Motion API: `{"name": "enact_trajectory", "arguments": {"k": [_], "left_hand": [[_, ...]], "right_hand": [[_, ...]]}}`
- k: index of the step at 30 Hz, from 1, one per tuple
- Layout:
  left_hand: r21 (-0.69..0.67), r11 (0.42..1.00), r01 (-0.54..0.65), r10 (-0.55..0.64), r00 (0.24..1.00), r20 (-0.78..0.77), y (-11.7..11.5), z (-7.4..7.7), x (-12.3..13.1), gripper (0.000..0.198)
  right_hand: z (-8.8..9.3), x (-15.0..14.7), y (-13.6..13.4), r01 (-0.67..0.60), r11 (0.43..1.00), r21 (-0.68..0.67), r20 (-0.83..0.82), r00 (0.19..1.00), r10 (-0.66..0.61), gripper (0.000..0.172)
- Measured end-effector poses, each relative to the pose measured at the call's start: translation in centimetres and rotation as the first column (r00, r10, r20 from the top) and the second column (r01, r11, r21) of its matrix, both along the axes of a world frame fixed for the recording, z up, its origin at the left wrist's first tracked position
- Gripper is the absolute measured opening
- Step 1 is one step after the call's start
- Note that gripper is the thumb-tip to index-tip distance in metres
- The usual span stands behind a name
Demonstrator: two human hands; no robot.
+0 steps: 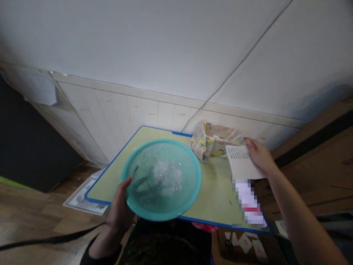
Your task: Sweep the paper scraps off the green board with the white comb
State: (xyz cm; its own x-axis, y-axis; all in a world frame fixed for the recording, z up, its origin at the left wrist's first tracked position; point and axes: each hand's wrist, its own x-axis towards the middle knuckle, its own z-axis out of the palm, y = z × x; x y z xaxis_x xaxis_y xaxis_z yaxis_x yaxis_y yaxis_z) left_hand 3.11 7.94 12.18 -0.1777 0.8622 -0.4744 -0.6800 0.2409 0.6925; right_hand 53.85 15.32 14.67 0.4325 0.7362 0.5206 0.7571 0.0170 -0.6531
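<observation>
My left hand [121, 206] grips the near left rim of a teal plastic colander [161, 178] and holds it tilted above a low table [212, 191]. Something pale and crumpled, like clear plastic or ice, lies in the colander's middle. My right hand [259, 156] is closed on the far right corner of a white slotted plastic piece [241, 162] at the table's right side. A crumpled patterned cloth [213, 141] lies at the table's far edge, just left of that piece.
The table is pale green with a blue edge and stands against a white panelled wall [124, 110]. A blurred-out paper [249, 202] lies near its front right corner. Papers [82, 198] lie on the wooden floor to the left, cardboard boxes [325, 162] stand to the right.
</observation>
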Motion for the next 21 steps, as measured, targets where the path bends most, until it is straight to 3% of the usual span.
{"name": "enact_trajectory", "arguments": {"k": [2, 5, 7, 11, 16, 21], "left_hand": [[0.068, 0.997, 0.039, -0.041, 0.998, 0.036, 1.3, -0.1, 1.3, 0.027], [0.111, 0.992, 0.061, -0.064, 0.998, 0.023, 2.9, -0.1, 3.2, 0.038], [0.122, 0.988, 0.096, -0.093, 0.995, -0.032, 3.8, 0.1, 4.4, 0.040], [0.180, 0.969, 0.167, -0.148, 0.982, -0.115, 5.3, 0.4, 6.9, 0.047], [0.168, 0.972, 0.164, -0.143, 0.981, -0.132, 5.6, -0.6, 9.5, 0.055], [0.159, 0.949, 0.272, -0.237, 0.949, -0.206, 6.3, -1.6, 12.9, 0.051]], "right_hand": [[-1.4, 0.0, 0.9, -0.107, 0.983, -0.152, 0.037, 0.993, 0.114, 0.042], [-3.1, -0.4, 2.7, -0.257, 0.900, -0.353, 0.062, 0.953, 0.296, 0.048], [-3.7, -0.7, 4.0, -0.259, 0.887, -0.383, 0.090, 0.945, 0.315, 0.045], [-3.7, -0.8, 5.9, -0.209, 0.925, -0.318, 0.141, 0.954, 0.264, 0.028], [-1.2, 0.3, 5.5, -0.184, 0.960, -0.211, 0.141, 0.966, 0.216, 0.033], [4.4, 3.6, 2.7, -0.097, 0.992, -0.086, 0.116, 0.987, 0.107, 0.028]]}}
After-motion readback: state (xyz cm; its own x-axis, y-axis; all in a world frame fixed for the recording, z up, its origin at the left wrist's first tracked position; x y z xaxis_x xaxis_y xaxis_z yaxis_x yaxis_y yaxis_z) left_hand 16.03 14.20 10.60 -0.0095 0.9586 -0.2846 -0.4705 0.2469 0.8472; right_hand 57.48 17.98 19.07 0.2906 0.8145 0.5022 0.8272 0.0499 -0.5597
